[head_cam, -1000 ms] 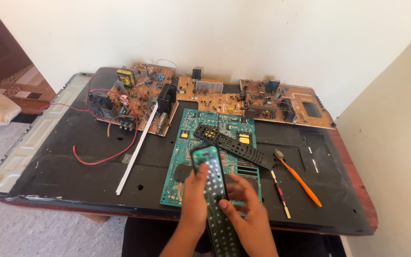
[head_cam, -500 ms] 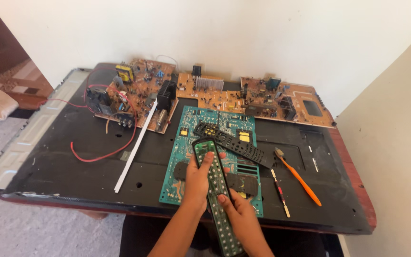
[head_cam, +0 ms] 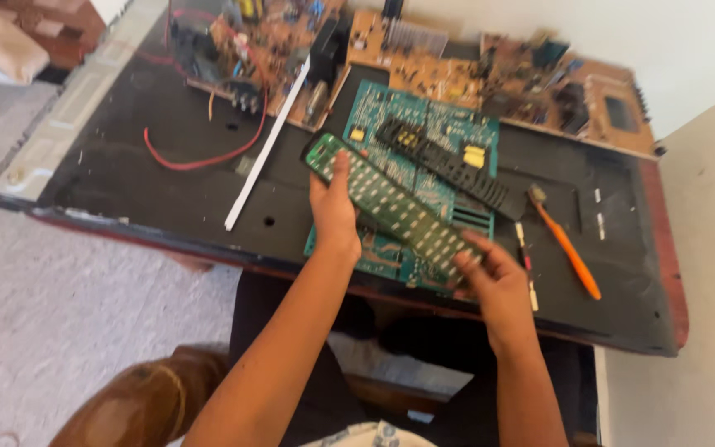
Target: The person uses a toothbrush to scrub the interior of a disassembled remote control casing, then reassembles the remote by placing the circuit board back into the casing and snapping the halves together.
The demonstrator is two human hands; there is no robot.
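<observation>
Nearest to us, our right hand (head_cam: 494, 277) curls its fingers around the near end of a long, narrow green remote-control circuit board dotted with pale button contacts (head_cam: 391, 205), gripping it from below and the side. Our left hand (head_cam: 334, 211) clasps the same board nearer its far end, thumb laid across the top face. The board hangs slanted between the two hands, its far end pointing up and left, held just above a larger teal-green rectangular printed circuit board (head_cam: 424, 165) that lies flat on the wide black panel with a reddish rim (head_cam: 159, 190) serving as the work surface.

On the teal board, just beyond our hands, rests a black rubbery remote keypad strip (head_cam: 448, 165), lying diagonally. To the right of it lies a toothbrush with an orange handle (head_cam: 568, 248), and between the brush and the teal board a thin screwdriver-like tool (head_cam: 525, 261). To the left, a white plastic strip (head_cam: 268, 145) runs diagonally, with a loose red wire (head_cam: 200, 157) curling beside it.

Farthest off, brown circuit boards crowded with components (head_cam: 490, 79) line the panel's back edge along the wall.
</observation>
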